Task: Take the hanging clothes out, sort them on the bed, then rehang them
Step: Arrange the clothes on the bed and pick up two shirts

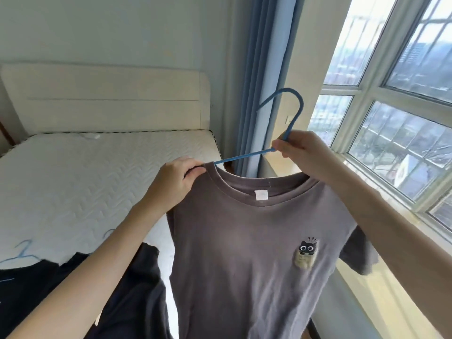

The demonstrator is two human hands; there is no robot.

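- Grey T-shirt [256,253]: held up in the air in front of the person, over the right edge of the bed [85,179], between the bed and the window [391,106]. Its front faces the camera; a small cat motif [307,250] sits on the chest and a white label [261,195] shows inside the back of the neck.
- Blue hanger [291,111]: tilted, hook uppermost and toward the window; one arm runs down and left and enters the neck opening of the T-shirt, the other arm is hidden behind the right hand.
- Left hand [175,182]: closed, pinching the collar of the T-shirt at the point where the hanger arm goes in.
- Right hand [302,152]: closed around the hanger just below the hook, at the other side of the collar.
- Dark garments [137,289]: lying crumpled at the near edge of the bed, partly behind the left forearm and the T-shirt.
- Further blue hangers [23,250]: lying flat on the mattress near its near-left corner, just beside the dark garments.
- Headboard [105,99]: cream, along the far edge of the bed.
- Blue curtain [261,69]: hanging beyond the far-right corner of the bed, beside the window.
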